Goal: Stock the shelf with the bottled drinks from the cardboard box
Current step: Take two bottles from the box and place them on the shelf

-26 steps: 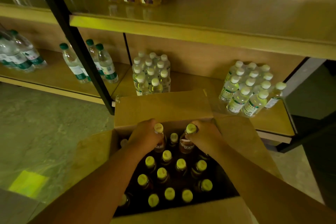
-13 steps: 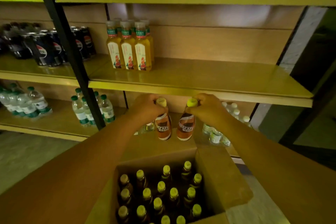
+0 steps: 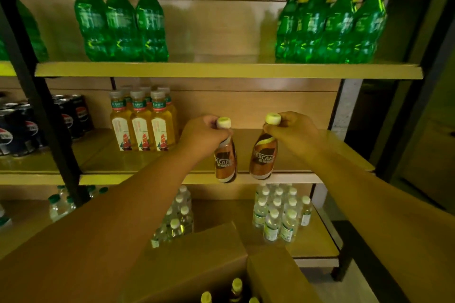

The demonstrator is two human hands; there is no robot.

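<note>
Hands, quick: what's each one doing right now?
Left hand: grips the left brown plastic coffee bottle by its neck.
Right hand: grips the right brown plastic coffee bottle likewise.

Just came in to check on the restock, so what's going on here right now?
A person is stocking the middle shelf. The left hand and the right hand each grip a brown Nescafe bottle by the neck: the left bottle and the right bottle hang at the shelf's front edge, not yet set down. The open cardboard box below holds more bottles. Yellow tea bottles already stand on that shelf.
</note>
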